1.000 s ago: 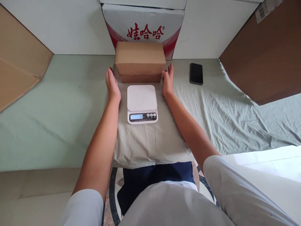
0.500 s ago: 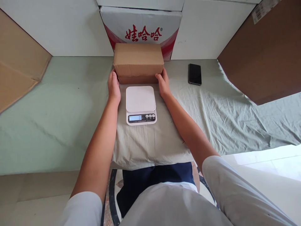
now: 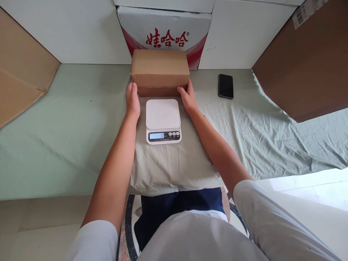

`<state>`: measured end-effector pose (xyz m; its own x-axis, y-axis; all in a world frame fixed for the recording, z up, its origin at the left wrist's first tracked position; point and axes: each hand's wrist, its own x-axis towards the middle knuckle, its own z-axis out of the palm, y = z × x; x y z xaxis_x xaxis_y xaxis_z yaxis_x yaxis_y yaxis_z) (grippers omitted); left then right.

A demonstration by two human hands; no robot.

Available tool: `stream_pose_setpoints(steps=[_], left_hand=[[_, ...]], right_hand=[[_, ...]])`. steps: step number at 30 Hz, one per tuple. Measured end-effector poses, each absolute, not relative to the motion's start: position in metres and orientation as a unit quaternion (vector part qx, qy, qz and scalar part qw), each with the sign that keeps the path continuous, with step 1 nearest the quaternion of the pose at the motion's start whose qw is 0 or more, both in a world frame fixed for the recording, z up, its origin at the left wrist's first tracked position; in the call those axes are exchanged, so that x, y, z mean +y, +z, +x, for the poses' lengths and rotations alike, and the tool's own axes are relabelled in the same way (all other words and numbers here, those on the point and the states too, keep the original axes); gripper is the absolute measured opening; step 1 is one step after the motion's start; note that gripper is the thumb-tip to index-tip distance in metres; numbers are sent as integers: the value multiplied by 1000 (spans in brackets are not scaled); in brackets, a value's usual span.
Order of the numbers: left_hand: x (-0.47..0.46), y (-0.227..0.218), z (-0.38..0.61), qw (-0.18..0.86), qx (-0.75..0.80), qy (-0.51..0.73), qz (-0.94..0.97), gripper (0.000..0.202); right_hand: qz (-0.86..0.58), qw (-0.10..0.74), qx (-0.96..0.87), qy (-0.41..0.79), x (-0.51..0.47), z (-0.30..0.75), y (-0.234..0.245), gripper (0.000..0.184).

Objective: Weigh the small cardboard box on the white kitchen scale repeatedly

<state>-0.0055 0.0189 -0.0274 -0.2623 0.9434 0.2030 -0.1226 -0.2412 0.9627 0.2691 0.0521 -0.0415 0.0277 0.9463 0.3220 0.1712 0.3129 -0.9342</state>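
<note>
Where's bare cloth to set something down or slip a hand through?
Widest patch: cloth between left cardboard and left hand. Narrower: between right hand and phone; another between phone and right cardboard. Also between scale and near table edge. Crowded around the small box: a hand at each end, scale close in front, printed carton behind.

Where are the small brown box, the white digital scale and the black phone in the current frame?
Small brown box [image 3: 160, 71]: head view, top face near its front edge.
White digital scale [image 3: 163, 119]: head view, weighing platform.
Black phone [image 3: 226, 86]: head view, middle of the dark screen.
</note>
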Motion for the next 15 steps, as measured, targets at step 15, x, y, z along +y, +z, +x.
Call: stream_pose_setpoints(steps=[15], left_hand=[[-8,8,-2,371,485,639,468,99]], right_hand=[[-430,530,-657,320,34,262,-12,98]])
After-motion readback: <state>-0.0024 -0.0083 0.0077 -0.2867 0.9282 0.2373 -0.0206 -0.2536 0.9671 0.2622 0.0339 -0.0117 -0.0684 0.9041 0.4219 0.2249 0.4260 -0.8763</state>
